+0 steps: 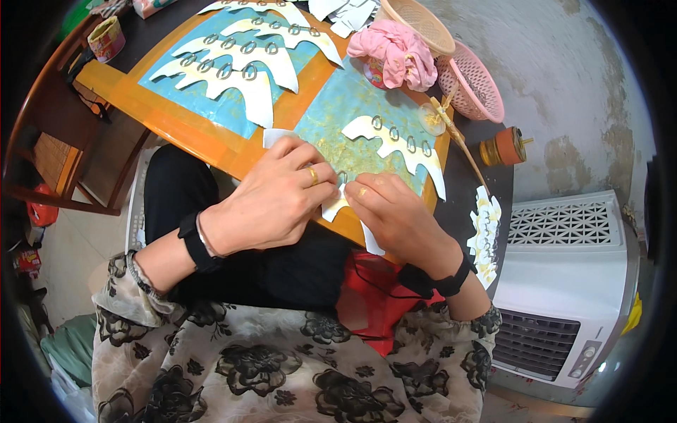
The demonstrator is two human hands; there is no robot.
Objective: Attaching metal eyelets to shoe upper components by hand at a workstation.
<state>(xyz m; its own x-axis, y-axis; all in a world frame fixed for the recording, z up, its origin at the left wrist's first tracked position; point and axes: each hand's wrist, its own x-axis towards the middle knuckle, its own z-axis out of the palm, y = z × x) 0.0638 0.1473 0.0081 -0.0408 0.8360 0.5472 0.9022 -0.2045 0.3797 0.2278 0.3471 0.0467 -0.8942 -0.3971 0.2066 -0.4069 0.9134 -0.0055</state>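
A white scalloped paper cutout [335,209] lies on the orange-edged board [282,106], mostly covered by my two hands. My left hand [278,192] is closed over it, thumb and fingertips pressed together; a ring shows on one finger. Close beside it, my right hand [395,215] pinches near a small dark oval loop [343,178]. What either set of fingertips grips is hidden. Further right on the board rests another scalloped cutout [395,144] with several such loops standing along its yellowish face. Several similar cutouts [264,106] overlap at the far left.
Blue sheets [335,99] smeared with yellow cover parts of the board. Pink cloth [395,53], a pink basket [471,81] and a beige basket [423,25] stand far right. A stick [462,144], a jar [504,146] and a cutout stack [484,236] lie near a white air cooler [564,282].
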